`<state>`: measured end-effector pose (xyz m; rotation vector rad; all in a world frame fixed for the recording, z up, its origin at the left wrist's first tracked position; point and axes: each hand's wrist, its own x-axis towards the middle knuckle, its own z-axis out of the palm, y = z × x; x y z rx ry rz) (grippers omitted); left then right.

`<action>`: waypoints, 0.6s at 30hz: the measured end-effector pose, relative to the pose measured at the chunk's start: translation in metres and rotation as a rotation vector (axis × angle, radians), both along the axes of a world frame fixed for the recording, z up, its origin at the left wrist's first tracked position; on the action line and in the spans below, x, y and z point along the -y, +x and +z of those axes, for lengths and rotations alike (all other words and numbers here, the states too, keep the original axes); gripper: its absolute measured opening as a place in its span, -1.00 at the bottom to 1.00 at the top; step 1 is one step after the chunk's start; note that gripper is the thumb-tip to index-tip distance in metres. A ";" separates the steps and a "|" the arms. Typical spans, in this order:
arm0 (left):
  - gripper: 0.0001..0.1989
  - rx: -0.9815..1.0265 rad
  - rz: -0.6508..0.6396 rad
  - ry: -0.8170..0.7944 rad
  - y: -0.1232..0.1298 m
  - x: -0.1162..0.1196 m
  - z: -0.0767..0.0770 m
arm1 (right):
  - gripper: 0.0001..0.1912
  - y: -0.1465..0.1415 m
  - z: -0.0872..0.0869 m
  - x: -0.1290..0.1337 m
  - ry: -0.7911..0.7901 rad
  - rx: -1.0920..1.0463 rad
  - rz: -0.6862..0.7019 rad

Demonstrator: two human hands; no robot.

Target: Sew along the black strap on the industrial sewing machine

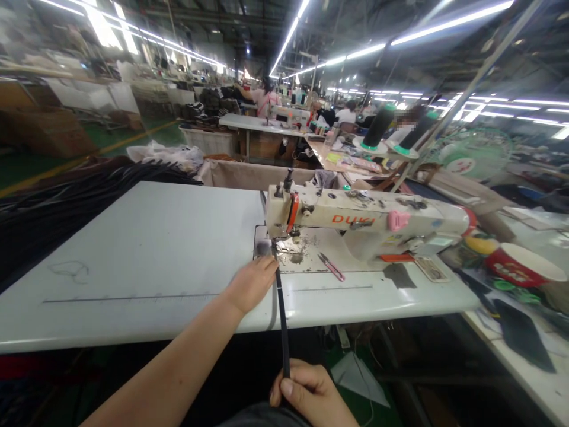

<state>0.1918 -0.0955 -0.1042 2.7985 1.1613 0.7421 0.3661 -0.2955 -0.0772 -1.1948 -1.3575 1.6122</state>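
Observation:
A narrow black strap (283,323) runs from under the presser foot of a sewing machine (320,213) over the table's front edge towards me. My left hand (254,281) rests on the table just in front of the needle area, its fingers closed together at the strap. Below the edge, my right hand (309,388) pinches the strap between thumb and fingers. A short pale mark crosses the strap near the edge. Thread snips (331,267) with pink handles lie on the machine bed, right of the strap.
The white sewing table (178,237) has a ruler line along its front. Many black strips (89,201) are heaped at the left. A red and white bowl (524,265) and a green fan (471,155) stand at the right. Thread cones (377,127) rise behind the machine; people work farther back.

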 end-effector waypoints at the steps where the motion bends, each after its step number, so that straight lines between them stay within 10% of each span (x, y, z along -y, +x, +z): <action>1: -0.77 -0.003 -0.001 0.003 0.000 0.000 0.000 | -0.53 0.001 -0.001 -0.001 -0.005 0.004 0.000; 18: -0.80 0.003 -0.019 0.020 0.000 0.003 0.002 | -0.50 0.005 -0.021 -0.007 0.047 -0.043 0.014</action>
